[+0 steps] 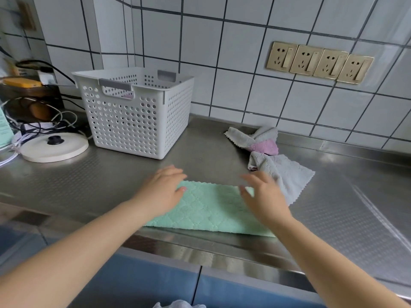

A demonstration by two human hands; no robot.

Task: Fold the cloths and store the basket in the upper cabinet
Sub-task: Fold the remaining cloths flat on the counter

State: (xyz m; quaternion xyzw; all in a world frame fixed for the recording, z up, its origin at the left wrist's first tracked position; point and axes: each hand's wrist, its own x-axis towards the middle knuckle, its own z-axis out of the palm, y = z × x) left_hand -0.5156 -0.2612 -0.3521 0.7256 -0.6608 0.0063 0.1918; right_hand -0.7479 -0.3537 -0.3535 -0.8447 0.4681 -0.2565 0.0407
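The left hand [160, 189] lies palm down on the far left corner of a mint-green quilted microfibre cloth [209, 210], its fingers stretched out toward the right and its thumb resting flat on the fabric; it presses rather than pinches. The right hand [262, 192] is over the far right corner of the same cloth, fingers spread and slightly bent, the thumb touching the fabric's far edge; motion blur on the fingertips hides whether they touch the cloth or hover just above it. The green cloth lies flat as a long rectangle between and under both hands, near the front edge of a brushed stainless-steel countertop [333, 196]. Just beyond the right hand, partly behind its fingers, a crumpled grey cloth with a zigzag edge [287, 172] is spread on the steel, and a bunched pink cloth [264, 146] sits in its folds closer to the wall. Farther back and to the left of both hands stands a white perforated plastic basket with grey handle strips [133, 116], upright, well apart from the green cloth. Left of the basket rests a round cream kettle base [53, 147] among tangled cables. On the white tiled wall [222, 52] at the right, a row of four gold-coloured sockets [320, 62] is mounted.
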